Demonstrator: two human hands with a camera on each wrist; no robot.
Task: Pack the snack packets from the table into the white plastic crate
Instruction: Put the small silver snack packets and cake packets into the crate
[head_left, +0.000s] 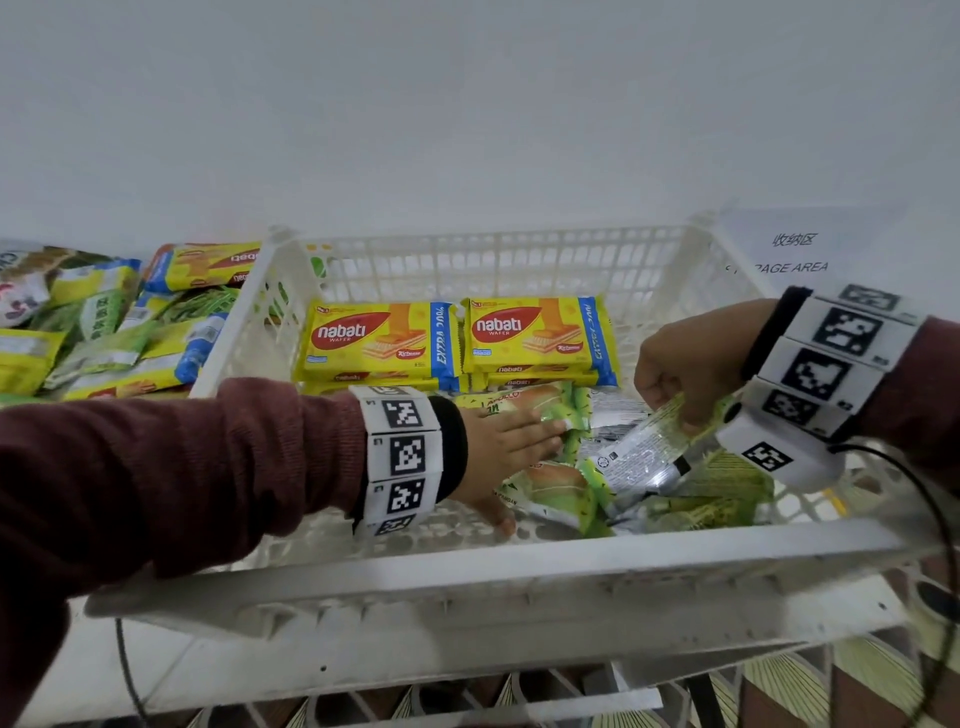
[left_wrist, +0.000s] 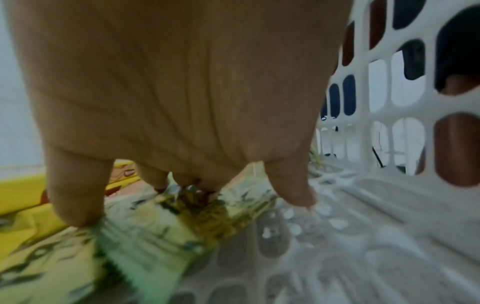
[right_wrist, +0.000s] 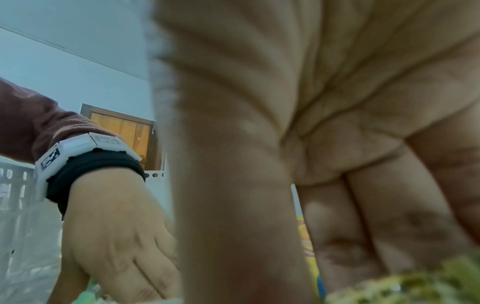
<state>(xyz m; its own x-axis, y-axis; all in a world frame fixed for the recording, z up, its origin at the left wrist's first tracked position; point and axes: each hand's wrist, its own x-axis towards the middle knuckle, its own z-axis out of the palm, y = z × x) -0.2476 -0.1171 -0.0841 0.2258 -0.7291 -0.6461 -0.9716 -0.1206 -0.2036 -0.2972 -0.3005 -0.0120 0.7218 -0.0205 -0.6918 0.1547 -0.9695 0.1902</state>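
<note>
White plastic crate (head_left: 498, 566) on counter: two yellow wafer packets (head_left: 382, 340) lying at the far wall, green packets nearer (some overlapping). Left hand (head_left: 498, 447) pressing flat, fingers straight, on a green cake packet (head_left: 545, 410). Right hand (head_left: 691, 358) pinching a silver-backed green packet (head_left: 639, 452), tilted. More packets (head_left: 98, 322) waiting left of the crate.
</note>
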